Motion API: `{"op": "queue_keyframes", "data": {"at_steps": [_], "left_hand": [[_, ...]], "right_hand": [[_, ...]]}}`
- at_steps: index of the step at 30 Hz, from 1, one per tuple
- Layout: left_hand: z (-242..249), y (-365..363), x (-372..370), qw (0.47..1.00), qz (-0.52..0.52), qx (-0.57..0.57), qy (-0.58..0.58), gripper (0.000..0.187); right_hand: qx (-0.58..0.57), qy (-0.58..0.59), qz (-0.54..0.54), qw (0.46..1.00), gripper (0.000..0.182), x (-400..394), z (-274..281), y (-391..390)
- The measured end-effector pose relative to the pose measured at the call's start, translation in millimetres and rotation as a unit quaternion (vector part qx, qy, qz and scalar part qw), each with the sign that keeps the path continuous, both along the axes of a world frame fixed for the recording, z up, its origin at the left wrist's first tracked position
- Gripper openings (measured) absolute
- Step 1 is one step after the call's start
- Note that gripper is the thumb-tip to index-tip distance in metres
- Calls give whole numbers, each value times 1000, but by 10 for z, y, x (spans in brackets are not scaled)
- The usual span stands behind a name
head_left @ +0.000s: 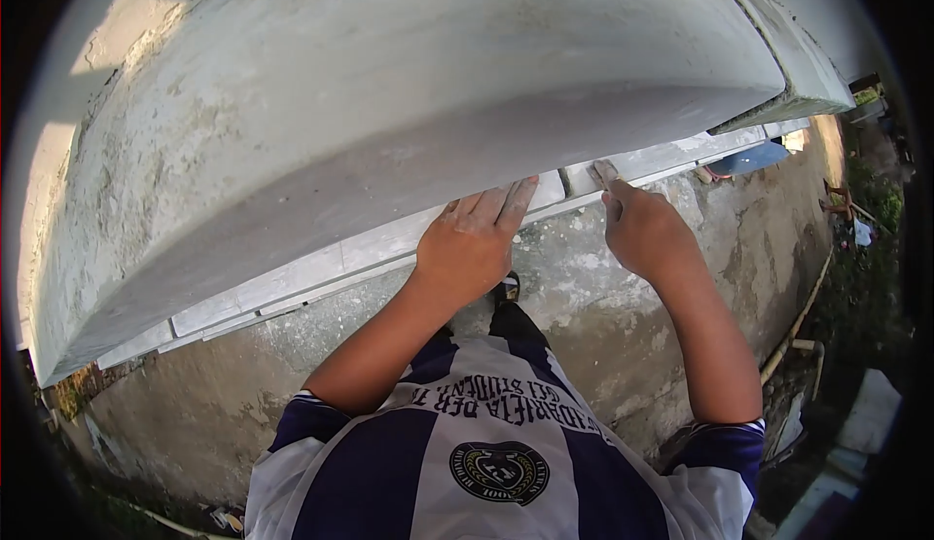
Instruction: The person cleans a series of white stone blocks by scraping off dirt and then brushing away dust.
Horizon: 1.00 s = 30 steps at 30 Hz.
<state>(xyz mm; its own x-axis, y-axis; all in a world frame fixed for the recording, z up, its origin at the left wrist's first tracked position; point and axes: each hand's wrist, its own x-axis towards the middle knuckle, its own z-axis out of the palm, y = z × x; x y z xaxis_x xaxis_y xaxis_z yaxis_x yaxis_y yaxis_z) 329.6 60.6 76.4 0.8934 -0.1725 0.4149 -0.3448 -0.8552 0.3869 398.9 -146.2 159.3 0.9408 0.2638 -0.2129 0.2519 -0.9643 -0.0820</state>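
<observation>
My left hand [474, 234] lies palm down on a row of pale tiles [384, 238], its fingers stretched out and dusted with white. To its right, my right hand [647, 227] is closed on a small flat tool [605, 170], whose tip is over the tiles beside a dark gap [565, 182]. The tool is smeared with grey material, and its handle is mostly hidden in my fingers. The tile row runs along the underside of a large curved plastered slab [438, 63].
Below the tiles is a stained concrete surface [584, 268]. A blue object [749, 159] rests near the right end of the row. Pipes [798, 321], plants and debris are at the far right. One shoe [507, 289] shows beneath my arms.
</observation>
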Motion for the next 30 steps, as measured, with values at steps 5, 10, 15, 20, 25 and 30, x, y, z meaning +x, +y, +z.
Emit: {"op": "queue_keyframes", "data": {"at_steps": [5,10,15,20,25,30], "left_hand": [[18,-57,-12,999,36,6,-13,60],[51,-153,6,996,77,13,-42,60],[4,-191,43,992,112,27,-50,64],[26,-277,114,984,161,15,-78,60],[-14,-291,110,982,167,14,-85,63],[41,-303,82,985,160,10,-61,59]], "right_hand": [[-1,-15,34,999,27,159,5,18],[48,-47,99,993,27,251,-147,-188],[-19,28,123,992,35,257,-12,-327],[48,12,154,987,42,447,-153,-279],[30,70,164,983,46,347,8,-475],[86,32,166,982,45,420,-191,-340]]}}
